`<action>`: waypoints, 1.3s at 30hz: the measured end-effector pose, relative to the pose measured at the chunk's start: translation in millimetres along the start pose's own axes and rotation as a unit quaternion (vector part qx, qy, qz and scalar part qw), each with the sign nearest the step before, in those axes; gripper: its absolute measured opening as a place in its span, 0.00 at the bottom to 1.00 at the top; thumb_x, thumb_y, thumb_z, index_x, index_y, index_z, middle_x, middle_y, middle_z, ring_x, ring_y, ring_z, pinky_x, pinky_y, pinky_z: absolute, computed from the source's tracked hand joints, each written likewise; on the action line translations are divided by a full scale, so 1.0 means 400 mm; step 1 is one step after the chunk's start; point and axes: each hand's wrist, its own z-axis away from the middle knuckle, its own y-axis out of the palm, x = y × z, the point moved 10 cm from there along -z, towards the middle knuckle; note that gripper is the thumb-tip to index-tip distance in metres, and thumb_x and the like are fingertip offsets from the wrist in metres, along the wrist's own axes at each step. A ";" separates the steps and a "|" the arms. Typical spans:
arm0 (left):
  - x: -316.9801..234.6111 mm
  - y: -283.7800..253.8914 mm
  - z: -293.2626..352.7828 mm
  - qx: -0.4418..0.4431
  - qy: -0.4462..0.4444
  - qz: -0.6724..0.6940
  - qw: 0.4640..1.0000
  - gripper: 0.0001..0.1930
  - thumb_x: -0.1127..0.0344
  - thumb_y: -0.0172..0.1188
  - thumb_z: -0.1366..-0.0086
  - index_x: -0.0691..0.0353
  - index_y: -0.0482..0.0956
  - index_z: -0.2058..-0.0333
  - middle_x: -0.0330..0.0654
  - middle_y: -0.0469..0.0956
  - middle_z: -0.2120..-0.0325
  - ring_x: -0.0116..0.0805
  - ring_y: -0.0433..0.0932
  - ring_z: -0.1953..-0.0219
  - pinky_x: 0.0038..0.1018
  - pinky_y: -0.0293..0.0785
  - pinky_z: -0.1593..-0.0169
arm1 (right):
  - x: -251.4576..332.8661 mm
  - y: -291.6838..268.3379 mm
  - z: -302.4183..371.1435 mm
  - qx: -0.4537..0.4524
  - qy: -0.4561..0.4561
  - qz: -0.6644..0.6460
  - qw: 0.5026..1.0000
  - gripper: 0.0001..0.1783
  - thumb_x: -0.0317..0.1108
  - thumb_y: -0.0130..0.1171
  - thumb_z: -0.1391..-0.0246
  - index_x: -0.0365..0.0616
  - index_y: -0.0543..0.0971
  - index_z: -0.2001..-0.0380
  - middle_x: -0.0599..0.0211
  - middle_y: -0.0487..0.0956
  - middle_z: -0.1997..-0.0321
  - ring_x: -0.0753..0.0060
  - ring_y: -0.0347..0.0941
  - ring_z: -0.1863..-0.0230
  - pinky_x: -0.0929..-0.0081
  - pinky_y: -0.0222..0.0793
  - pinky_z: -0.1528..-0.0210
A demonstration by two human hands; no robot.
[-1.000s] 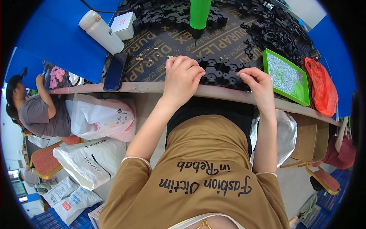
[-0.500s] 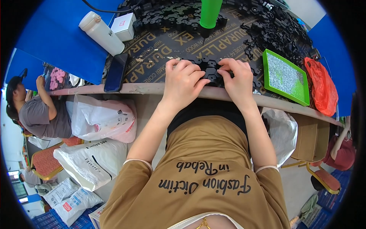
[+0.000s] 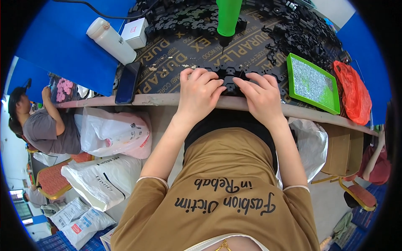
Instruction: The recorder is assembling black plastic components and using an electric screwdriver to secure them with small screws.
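At the table's near edge, a black plastic part [image 3: 229,82] with angular lobes lies between my hands. My left hand [image 3: 199,91] is closed, its thumb and curled fingers gripping the part's left side. On the other side, my right hand [image 3: 261,94] has its fingers bent and closed at the part's right edge; whether a small piece is also pinched there is hidden. Just beyond the hands, a green electric screwdriver [image 3: 229,19] hangs upright with its thin bit pointing down, apart from both hands. More black plastic pieces [image 3: 180,27] cover the far side of the table.
A green tray [image 3: 314,83] of small silvery screws stands at right, beside a red plastic bag [image 3: 352,93]. At left are a phone [image 3: 127,83], a white flask [image 3: 111,41] and a small white box [image 3: 135,33]. A co-worker [image 3: 46,121] sits at far left.
My right hand's fingers have shifted left over the black plastic part. The screwdriver appears slightly lower, with its black nose and bit now plainer. My left hand stays nearly in place.
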 end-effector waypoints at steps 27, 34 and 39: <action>-0.385 0.542 -0.301 0.327 0.101 -0.005 0.940 0.09 0.63 0.58 0.46 0.54 0.84 0.68 0.41 0.82 0.67 0.39 0.80 0.59 0.39 0.65 0.50 | -0.533 -0.122 0.306 0.045 0.467 -0.008 0.883 0.10 0.28 0.57 0.53 0.37 0.80 0.65 0.49 0.80 0.68 0.53 0.77 0.66 0.66 0.70 0.60; -0.356 0.540 -0.317 0.261 0.067 0.069 0.960 0.07 0.66 0.59 0.48 0.58 0.84 0.72 0.45 0.82 0.72 0.42 0.82 0.66 0.35 0.77 0.64 | -0.531 -0.140 0.299 0.006 0.436 -0.015 0.900 0.08 0.25 0.56 0.50 0.36 0.80 0.66 0.52 0.80 0.67 0.58 0.76 0.66 0.69 0.69 0.59; -0.350 0.522 -0.314 0.235 0.057 0.102 0.965 0.07 0.66 0.59 0.49 0.59 0.83 0.74 0.46 0.82 0.73 0.43 0.82 0.67 0.36 0.78 0.65 | -0.536 -0.145 0.303 -0.017 0.427 -0.032 0.903 0.06 0.24 0.55 0.48 0.36 0.78 0.67 0.54 0.79 0.69 0.64 0.75 0.68 0.72 0.69 0.61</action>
